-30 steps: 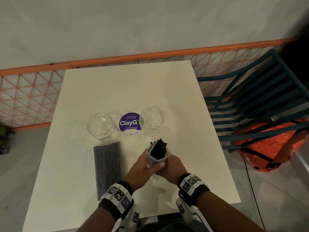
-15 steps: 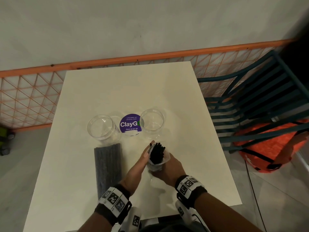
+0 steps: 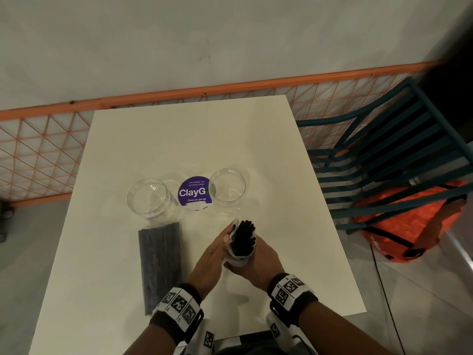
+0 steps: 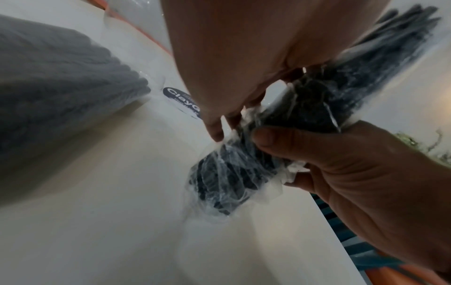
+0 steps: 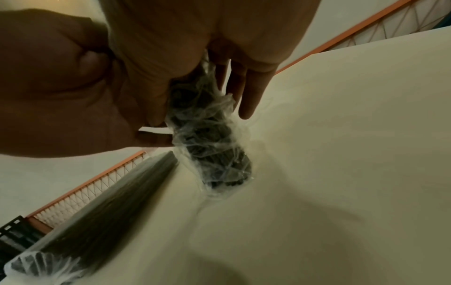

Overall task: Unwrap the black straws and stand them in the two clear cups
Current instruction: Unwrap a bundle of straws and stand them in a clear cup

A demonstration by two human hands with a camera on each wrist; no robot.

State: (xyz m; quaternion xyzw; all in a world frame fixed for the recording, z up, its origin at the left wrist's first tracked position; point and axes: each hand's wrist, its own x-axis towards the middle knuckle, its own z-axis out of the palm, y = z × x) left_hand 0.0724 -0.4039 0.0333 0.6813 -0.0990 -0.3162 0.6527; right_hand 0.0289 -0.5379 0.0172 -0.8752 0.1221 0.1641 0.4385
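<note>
Held near-upright over the near part of the white square table (image 3: 256, 139), short of the two clear round plastic cups (image 3: 227, 187), bundle of thin black straws (image 3: 244, 237) in crinkly clear film (image 4: 229, 173), right hand (image 3: 258, 262) wrapped round its lower half, left hand (image 3: 210, 257) with fingers (image 4: 214, 127) loosely curled on the film: probably light, slippery, easily splayed, best gripped low.

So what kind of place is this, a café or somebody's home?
Probably a shared office pantry or café corner. A round purple sticker on the white table reads "Let's keep our pantries clean", a slatted teal chair stands beside it, and an orange mesh railing runs behind.
</note>
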